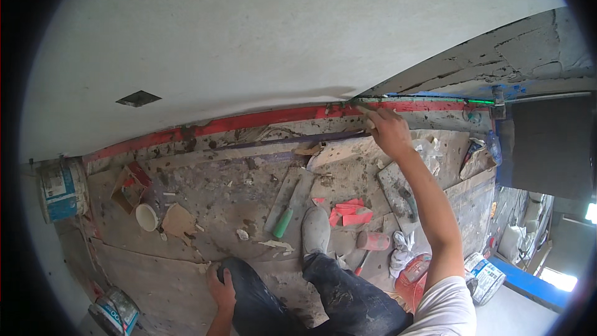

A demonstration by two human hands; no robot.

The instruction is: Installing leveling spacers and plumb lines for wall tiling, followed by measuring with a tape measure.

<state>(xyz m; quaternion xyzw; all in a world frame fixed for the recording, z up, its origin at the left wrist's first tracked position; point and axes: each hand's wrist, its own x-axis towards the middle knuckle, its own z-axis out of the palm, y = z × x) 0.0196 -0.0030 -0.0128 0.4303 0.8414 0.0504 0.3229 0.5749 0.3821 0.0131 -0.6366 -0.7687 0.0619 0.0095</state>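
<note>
Panel, right hand at its lower right corner, left hand on knee

Pale panel fills the upper view, grey rough wall to its right. Stained floor covering spreads below. Red strip lies under the panel's bottom edge, long axis left to right. Right arm reaches up from lower right; right hand clearly nearer the strip, left hand well apart. Left fingers bend over the knee; can't tell if they grip anything. Green-handled trowel lies near the shoe, red mallet to its right. Smallest: slim tool, seemingly pinched in the right fingers, up-left of the knuckles, tip at the panel's corner beside the strip. Tool's exact kind unclear, mostly hidden.
</note>
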